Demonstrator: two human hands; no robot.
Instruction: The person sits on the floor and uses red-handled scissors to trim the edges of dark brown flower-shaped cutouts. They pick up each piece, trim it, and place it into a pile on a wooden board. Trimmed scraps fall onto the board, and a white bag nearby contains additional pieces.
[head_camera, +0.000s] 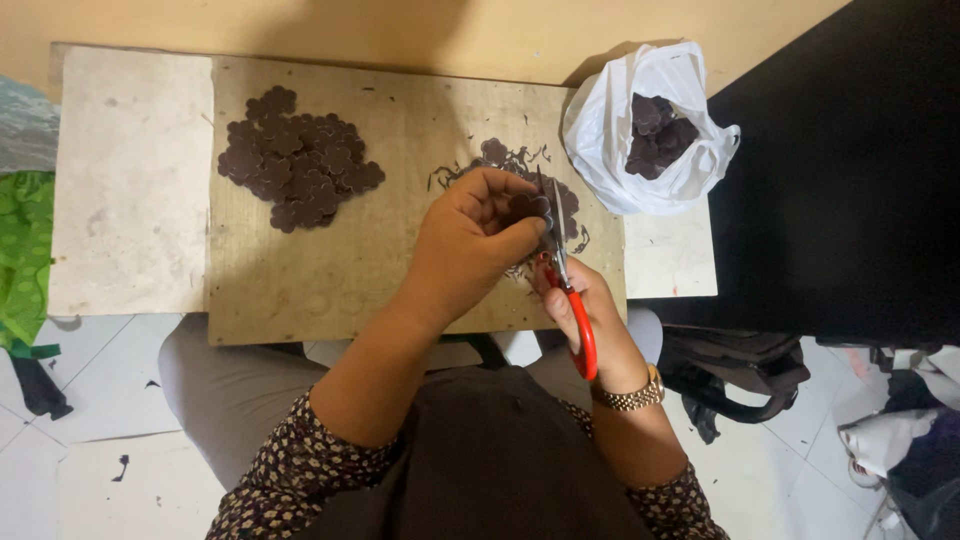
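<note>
Pile (298, 160): dark flower-shaped pieces heaped at the left of the board (330, 290), clear of the cutting.
Left hand (470, 245): pinched shut on one piece (524, 207), turned to the blades.
Right hand (580, 305): closed through red scissors (566, 275); blades seemingly biting.
Bag (610, 140): white, open, more pieces, far right.

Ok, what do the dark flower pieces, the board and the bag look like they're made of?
Flower pieces: matte dark brown, thin and flat, probably foam sheet or felt; the left hand holds one while scissors trim it, and thin curls lie around. Board: pale, unfinished plywood or fibreboard, by its dull, scuffed face. Bag: thin white plastic, glossy and crinkled.
</note>
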